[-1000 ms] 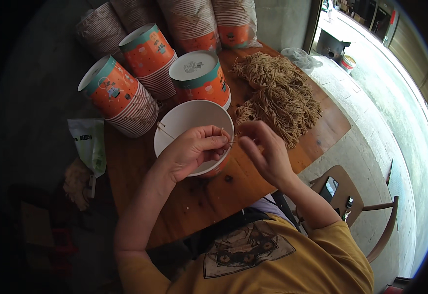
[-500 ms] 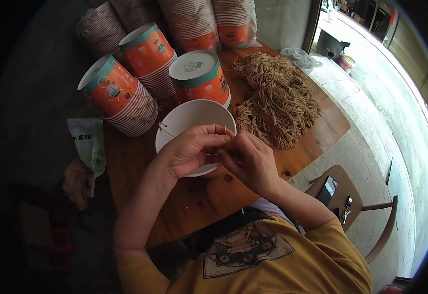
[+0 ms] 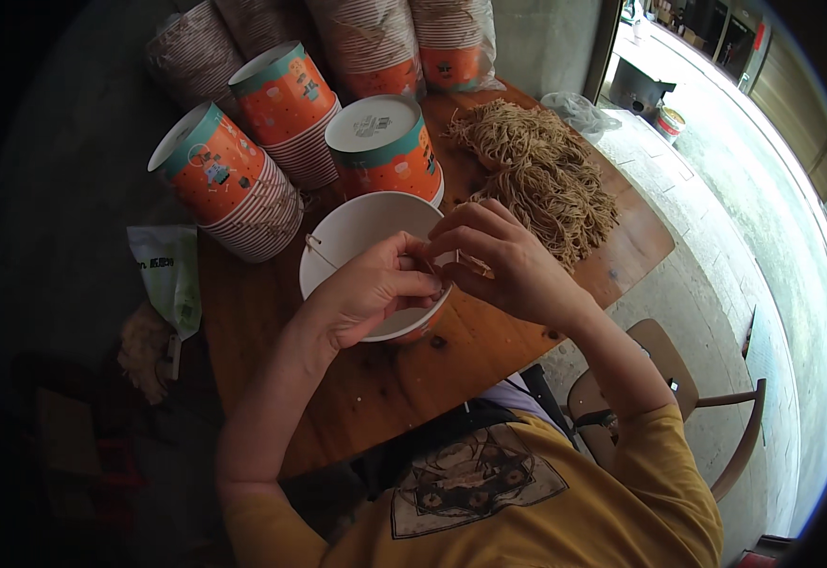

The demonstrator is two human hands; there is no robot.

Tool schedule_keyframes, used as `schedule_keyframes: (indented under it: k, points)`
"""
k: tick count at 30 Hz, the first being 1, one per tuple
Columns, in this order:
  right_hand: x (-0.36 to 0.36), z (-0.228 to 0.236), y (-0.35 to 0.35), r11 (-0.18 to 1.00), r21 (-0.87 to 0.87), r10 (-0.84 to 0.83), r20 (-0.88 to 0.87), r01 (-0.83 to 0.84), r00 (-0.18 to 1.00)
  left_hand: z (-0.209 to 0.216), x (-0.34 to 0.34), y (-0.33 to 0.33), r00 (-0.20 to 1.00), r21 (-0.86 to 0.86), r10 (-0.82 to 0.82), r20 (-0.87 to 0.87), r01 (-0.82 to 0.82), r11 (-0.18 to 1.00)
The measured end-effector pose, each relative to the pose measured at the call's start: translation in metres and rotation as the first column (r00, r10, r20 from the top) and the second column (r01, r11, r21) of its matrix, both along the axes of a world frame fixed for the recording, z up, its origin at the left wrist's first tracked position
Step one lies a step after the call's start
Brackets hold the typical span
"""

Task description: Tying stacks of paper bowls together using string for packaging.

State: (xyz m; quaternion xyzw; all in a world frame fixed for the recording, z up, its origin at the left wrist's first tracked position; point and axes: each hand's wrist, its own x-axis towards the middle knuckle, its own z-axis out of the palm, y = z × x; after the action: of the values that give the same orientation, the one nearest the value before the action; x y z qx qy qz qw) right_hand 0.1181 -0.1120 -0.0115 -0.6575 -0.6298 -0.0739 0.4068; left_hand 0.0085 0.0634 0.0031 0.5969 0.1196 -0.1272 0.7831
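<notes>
A paper bucket [image 3: 366,220], white inside and orange outside, stands mouth up on the table in front of me. A thin tan cord [image 3: 314,243] loops through its left rim and runs inside toward my left hand. My left hand [image 3: 376,289] reaches over the bucket, thumb and fingers pinched on the cord near the right rim; the cord's end is hidden by the fingers. My right hand [image 3: 513,256] arches over that rim with thumb and forefinger apart, tips close to the left fingertips. Beyond it lies a heap of tan cords [image 3: 551,180].
Upside-down stacks of orange buckets [image 3: 234,180] line the table's far left, including one [image 3: 380,156] just behind my bucket. Bagged stacks [image 3: 361,43] stand at the back. A clear plastic bag [image 3: 579,114] lies at the far corner. A wooden chair [image 3: 655,360] stands to the right.
My right hand has lifted and moved away from the left, its fingers spreading apart. The right forearm now covers the phone on the chair. My left hand stays at the bucket.
</notes>
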Motion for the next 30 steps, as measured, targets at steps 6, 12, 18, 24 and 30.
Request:
schedule_keyframes:
  k: [6, 12, 18, 24, 30]
  points:
    - [0.009, 0.011, 0.003, 0.996, -0.044, 0.085, 0.153, -0.079, 0.985, 0.006, -0.003, -0.01, 0.993, 0.041, 0.106, 0.057, -0.108, 0.993]
    - [0.012, 0.016, 0.0, 0.984, -0.109, 0.156, 0.183, -0.137, 0.971, 0.01, -0.004, -0.012, 0.997, 0.05, 0.075, 0.0, -0.075, 0.996]
    - [0.004, 0.014, -0.006, 0.975, -0.141, 0.154, -0.127, -0.171, 0.98, 0.008, -0.005, -0.011, 0.999, 0.077, -0.007, 0.047, 0.003, 0.997]
    - [-0.004, 0.011, -0.009, 0.946, -0.235, 0.025, -0.633, -0.223, 0.773, 0.009, -0.007, -0.014, 0.998, 0.123, -0.024, 0.058, 0.017, 0.992]
    - [-0.003, 0.003, -0.01, 0.949, -0.083, 0.149, -0.733, -0.305, 0.664, 0.008, -0.008, -0.021, 0.988, 0.274, -0.024, 0.155, -0.02, 0.961]
